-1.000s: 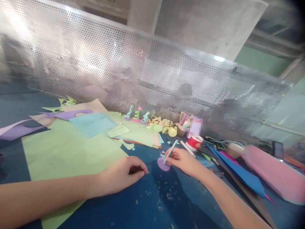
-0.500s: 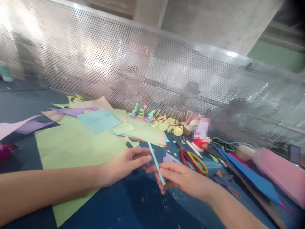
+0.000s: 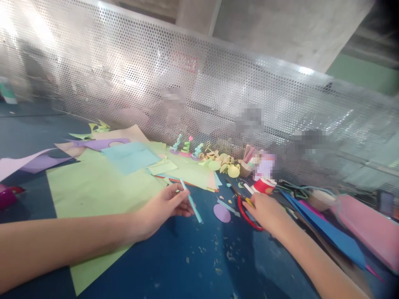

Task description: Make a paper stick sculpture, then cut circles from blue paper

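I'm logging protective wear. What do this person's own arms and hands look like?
The left hand and right hand are ungloved. The left forearm and right forearm are bare as far as they show, with no sleeve, watch or bracelet visible.

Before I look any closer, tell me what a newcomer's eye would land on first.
Probably the left hand, holding a pale blue stick above the dark blue table. Next, the right hand at the red-and-yellow scissors, with a purple disc between the hands. Behind everything, a shiny perforated metal screen spans the view.
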### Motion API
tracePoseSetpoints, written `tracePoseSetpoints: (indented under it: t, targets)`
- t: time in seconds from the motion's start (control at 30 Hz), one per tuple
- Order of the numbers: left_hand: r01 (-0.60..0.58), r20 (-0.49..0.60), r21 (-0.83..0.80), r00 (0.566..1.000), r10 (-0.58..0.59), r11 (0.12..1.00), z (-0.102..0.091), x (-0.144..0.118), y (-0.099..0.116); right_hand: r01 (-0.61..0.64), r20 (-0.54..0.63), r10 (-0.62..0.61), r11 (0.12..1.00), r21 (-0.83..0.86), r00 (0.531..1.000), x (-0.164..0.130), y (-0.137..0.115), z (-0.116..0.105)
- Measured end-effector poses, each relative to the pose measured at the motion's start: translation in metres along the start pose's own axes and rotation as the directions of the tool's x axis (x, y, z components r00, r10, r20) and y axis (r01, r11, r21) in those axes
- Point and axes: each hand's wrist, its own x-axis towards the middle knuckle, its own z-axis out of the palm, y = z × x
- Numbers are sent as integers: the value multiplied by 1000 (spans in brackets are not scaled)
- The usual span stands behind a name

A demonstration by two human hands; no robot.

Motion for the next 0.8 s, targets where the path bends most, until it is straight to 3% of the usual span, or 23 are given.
tracePoseSetpoints:
  t: [0.1, 0.27, 0.5, 0.57, 0.6, 0.63, 0.7, 0.73, 0.8]
  targets:
    - [3, -36, -23, 999, -4, 1000, -1, 0, -1, -26, 83, 30, 998, -51, 996, 8, 15, 9]
    - [4, -37, -18, 999, -5, 1000, 0, 0, 0, 1, 165, 3, 1000, -20, 986, 13, 18, 16]
    - [-26, -9, -9, 1000, 26, 1000, -4, 1, -6, -87, 165, 79, 995, 40, 983, 18, 29, -2]
    - [-32, -23, -18, 999, 32, 999, -5, 3, -3, -94, 155, 72, 986, 135, 985, 14, 28, -11]
    - [-40, -35, -23, 999, 39, 999, -6, 5, -1, -87, 147, 50, 961, 261, 988, 11, 26, -14]
    - [-51, -49, -28, 998, 50, 998, -8, 7, 2, -65, 142, 4, 900, 430, 990, 7, 22, -17]
    - [-94, -78, -37, 993, 91, 995, -11, 12, 10, -3, 108, -123, 642, 767, 986, -2, 11, -19]
    - [-119, -91, -43, 989, 115, 992, -13, 14, 14, 24, 92, -203, 506, 862, 975, -7, 4, -18]
    - [-167, -112, -56, 981, 160, 984, -17, 19, 22, 60, 69, -312, 385, 921, 948, -19, -11, -15]
